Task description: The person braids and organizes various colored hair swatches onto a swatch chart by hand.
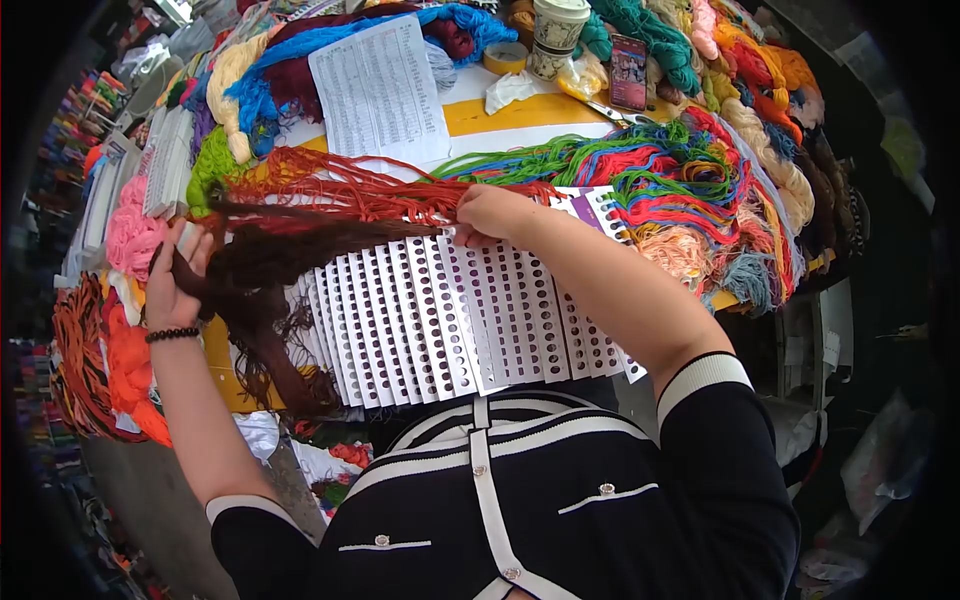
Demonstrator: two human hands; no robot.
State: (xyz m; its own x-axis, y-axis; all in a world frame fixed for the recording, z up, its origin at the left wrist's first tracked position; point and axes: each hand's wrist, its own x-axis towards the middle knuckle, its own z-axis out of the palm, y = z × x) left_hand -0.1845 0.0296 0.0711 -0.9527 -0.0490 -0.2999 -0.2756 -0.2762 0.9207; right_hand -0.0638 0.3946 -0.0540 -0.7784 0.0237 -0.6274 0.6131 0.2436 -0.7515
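Running left to right, brown yarn (300, 250)

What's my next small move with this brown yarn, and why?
Probably tease one strand out with the right hand, down onto the cards, while the left hand anchors the bundle. The brown yarn stretches between both hands, the right fingers pinch it at the cards' top edge, and red yarn lies close beside it, so pulling several risks a tangle.

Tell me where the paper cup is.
In the head view the cup stands at the far side of the table, right of centre, between the tape roll and the phone.
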